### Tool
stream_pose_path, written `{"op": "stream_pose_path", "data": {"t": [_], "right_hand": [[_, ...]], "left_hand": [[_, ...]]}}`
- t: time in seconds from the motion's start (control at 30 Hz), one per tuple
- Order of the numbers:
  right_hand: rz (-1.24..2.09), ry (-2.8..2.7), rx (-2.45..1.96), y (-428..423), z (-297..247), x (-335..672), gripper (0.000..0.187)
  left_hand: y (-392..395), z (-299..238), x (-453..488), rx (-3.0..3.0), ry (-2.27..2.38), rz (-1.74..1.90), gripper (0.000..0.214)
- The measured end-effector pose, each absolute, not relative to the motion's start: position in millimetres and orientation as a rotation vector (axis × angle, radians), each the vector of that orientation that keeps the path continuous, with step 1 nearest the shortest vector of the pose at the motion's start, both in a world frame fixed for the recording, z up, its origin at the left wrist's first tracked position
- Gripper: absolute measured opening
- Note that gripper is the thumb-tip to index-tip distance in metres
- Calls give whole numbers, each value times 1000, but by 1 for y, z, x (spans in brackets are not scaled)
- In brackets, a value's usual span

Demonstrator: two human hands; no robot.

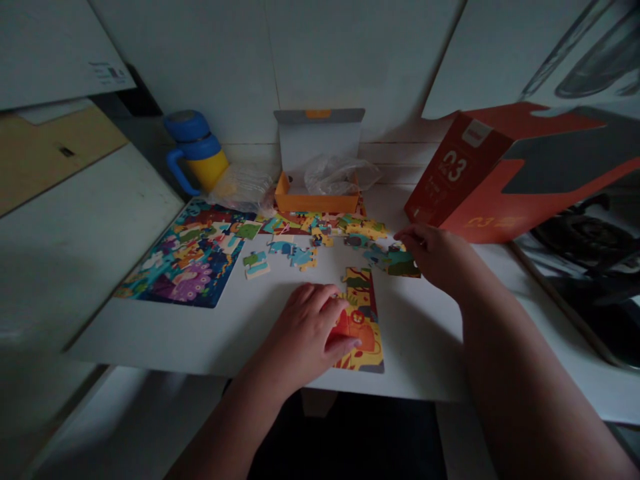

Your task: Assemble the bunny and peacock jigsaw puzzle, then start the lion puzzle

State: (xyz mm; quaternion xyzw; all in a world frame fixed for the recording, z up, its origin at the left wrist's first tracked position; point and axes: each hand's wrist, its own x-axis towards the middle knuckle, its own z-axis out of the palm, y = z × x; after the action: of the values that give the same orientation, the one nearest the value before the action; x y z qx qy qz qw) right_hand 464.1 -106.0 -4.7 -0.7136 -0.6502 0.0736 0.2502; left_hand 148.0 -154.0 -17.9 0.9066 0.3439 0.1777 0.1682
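My left hand lies over the left side of a joined strip of jigsaw puzzle, thumb and fingers apart. The strip shows an orange lion on yellow; my palm covers part of it. Over the loose puzzle pieces at the right, my right hand has its fingertips pinched together. What they hold, if anything, is hidden. Just below those fingertips lies a dark green puzzle piece. More loose pieces spread across the middle, among them a blue piece and a green-and-white piece.
A sea-themed puzzle lies at left with loose pieces on it. Behind stand a blue-and-yellow bottle, an open orange box and clear plastic bags. A large red box stands at right, beside a gas stove.
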Motion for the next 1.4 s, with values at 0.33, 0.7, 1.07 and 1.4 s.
{"op": "stream_pose_path", "data": {"t": [0.33,0.7,1.07,1.4], "right_hand": [[208,-1876,-2221,-105,-5,468,32],[340,-2070,-2330,-106,-1,471,24],[181,-1995,-2039,-107,-3,452,21],[27,-2117,-1926,-92,-41,421,55]], "left_hand": [[-156,-15,148,2555,990,503,47],[-155,-20,146,2565,1000,528,46],[-155,-24,146,2557,1014,525,46],[-157,-22,147,2559,1029,540,44]]}}
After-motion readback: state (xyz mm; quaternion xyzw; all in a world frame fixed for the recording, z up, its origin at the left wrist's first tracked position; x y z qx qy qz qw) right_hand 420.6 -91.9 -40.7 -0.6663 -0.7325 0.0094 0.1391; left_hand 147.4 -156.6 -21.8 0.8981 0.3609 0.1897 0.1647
